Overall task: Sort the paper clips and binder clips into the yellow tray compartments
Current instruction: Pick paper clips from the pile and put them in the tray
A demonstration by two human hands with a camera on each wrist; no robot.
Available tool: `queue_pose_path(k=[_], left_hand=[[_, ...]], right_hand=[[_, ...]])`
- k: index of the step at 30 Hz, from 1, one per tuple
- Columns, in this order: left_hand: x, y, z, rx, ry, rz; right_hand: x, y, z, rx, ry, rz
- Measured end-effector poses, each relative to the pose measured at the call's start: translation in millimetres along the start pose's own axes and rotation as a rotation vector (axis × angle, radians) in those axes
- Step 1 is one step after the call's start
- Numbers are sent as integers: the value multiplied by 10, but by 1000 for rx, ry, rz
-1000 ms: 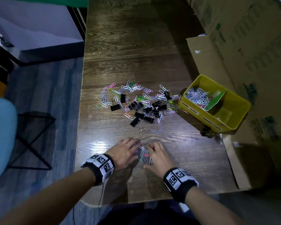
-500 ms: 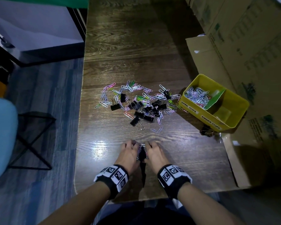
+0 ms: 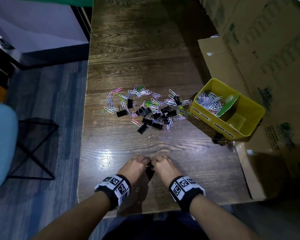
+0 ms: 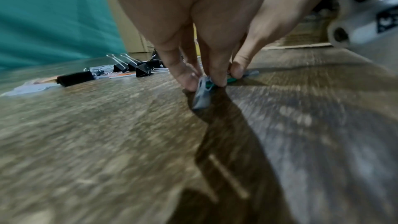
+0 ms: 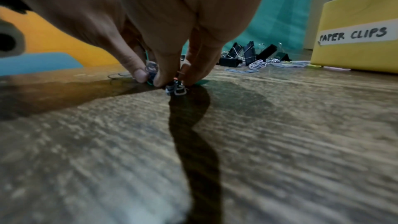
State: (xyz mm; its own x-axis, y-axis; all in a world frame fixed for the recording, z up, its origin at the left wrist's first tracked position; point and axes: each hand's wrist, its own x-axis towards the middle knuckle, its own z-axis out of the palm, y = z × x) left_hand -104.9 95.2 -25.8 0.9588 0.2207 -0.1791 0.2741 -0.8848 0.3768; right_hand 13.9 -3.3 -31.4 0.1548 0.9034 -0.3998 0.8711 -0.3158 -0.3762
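Observation:
Near the table's front edge my left hand [image 3: 144, 161] and right hand [image 3: 156, 161] meet fingertip to fingertip and pinch a small bunch of paper clips [image 3: 149, 165] against the wood. In the left wrist view my left hand [image 4: 204, 83] squeezes grey and green paper clips [image 4: 202, 94]. In the right wrist view my right hand [image 5: 170, 83] grips the same bunch [image 5: 175, 89]. A mixed pile of coloured paper clips and black binder clips [image 3: 145, 108] lies mid-table. The yellow tray [image 3: 201, 115] stands at the right, with paper clips [image 3: 209, 101] in its far compartment behind a green divider [image 3: 229, 105].
One black binder clip [image 3: 218, 138] lies on the table against the tray's near corner. Cardboard boxes [image 3: 267, 49] line the right side, with a flap under the tray. A blue chair [image 3: 0, 144] and a black frame [image 3: 33, 148] stand off the table's left edge.
My hands lay spread flat over loose paper clips a second ago. They have drawn together toward me, fingers curled, gathering the clips into one pinched bunch.

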Motion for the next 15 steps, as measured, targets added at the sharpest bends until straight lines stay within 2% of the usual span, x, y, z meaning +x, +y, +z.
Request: queue_pose_path(k=[3, 9, 12, 15], left_hand=[[-11, -52, 28, 77, 44, 135], [-31, -96, 77, 247, 68, 172], [-48, -112, 93, 275, 20, 179], [-59, -126, 118, 276, -1, 203]], right_hand=[[-43, -12, -54, -104, -30, -69], [-60, -61, -81, -258, -138, -141], [-54, -94, -58, -381, -205, -156], [1, -86, -41, -410, -180, -164]])
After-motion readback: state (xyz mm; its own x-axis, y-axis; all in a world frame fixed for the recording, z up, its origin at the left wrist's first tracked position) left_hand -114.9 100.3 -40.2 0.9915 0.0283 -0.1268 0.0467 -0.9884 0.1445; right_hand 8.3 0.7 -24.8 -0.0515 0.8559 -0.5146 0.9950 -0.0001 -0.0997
